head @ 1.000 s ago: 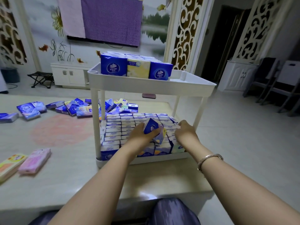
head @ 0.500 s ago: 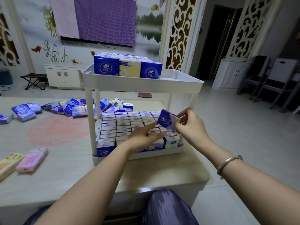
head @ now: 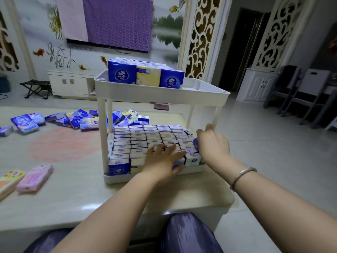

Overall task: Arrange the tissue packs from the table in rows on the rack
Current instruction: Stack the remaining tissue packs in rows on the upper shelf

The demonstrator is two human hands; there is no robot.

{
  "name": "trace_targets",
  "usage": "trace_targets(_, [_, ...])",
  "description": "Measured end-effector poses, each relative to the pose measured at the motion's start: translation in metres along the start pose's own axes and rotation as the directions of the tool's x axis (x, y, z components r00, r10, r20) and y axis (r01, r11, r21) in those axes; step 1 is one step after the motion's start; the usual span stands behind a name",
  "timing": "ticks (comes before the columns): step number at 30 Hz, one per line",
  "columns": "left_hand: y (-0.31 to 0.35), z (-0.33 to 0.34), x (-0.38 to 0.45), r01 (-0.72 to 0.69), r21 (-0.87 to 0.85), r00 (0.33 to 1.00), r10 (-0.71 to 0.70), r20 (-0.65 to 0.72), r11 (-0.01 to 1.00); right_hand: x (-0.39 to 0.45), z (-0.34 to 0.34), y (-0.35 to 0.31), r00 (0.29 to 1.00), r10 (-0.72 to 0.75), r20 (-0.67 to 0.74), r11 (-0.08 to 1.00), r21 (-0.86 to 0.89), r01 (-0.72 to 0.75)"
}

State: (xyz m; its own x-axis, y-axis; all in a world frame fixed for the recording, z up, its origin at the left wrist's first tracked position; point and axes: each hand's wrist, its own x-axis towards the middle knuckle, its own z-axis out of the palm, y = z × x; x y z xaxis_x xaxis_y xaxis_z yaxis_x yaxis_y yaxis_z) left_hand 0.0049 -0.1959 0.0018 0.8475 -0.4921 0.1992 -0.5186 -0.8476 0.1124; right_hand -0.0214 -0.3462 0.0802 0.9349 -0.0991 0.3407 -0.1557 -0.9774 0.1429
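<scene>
A white two-tier rack (head: pixel 160 92) stands on the table. Its lower tier is filled with rows of tissue packs (head: pixel 144 137) standing on edge. More packs (head: pixel 145 74) stand on the upper tier at the back. My left hand (head: pixel 163 158) lies flat with spread fingers on the front rows of the lower tier. My right hand (head: pixel 212 144) is at the right end of that tier and holds a blue tissue pack (head: pixel 196 143) down against the outer row. Most of that pack is hidden behind the hand.
Several loose blue and yellow packs (head: pixel 80 119) lie on the table behind and left of the rack. A pink pack (head: pixel 34 177) and an orange one (head: pixel 9 180) lie at the front left. The table (head: pixel 215 201) ends just right of the rack.
My right hand took the blue pack from my left hand and carried it down to the right end of the lower tier. My left hand flattened onto the front rows.
</scene>
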Motion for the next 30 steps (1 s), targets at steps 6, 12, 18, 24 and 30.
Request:
trace_targets(6, [-0.003, -0.002, 0.001, 0.005, -0.085, 1.0, -0.006, -0.012, 0.996, 0.033, 0.006, -0.019, 0.967, 0.1, 0.233, 0.992, -0.101, -0.078])
trace_targets(12, [-0.006, -0.007, 0.002, 0.013, -0.134, 1.0, -0.012, 0.012, 0.991, 0.042, 0.019, -0.01, 0.963, 0.149, 0.226, 0.951, 0.234, -0.202])
trace_targets(18, [-0.004, -0.01, 0.002, 0.022, -0.144, 0.999, -0.017, 0.037, 0.989, 0.036, 0.015, -0.007, 0.929, 0.119, 0.352, 0.962, 0.189, -0.195])
trace_targets(24, [-0.004, -0.011, 0.003, 0.037, -0.162, 0.999, -0.033, 0.03, 0.986, 0.024, 0.033, -0.006, 0.973, 0.161, 0.164, 0.881, 0.421, -0.217])
trace_targets(30, [-0.005, -0.01, 0.006, 0.048, -0.174, 0.999, -0.043, 0.033, 0.984, 0.013, 0.044, -0.004, 0.97, 0.15, 0.193, 0.914, 0.346, -0.21])
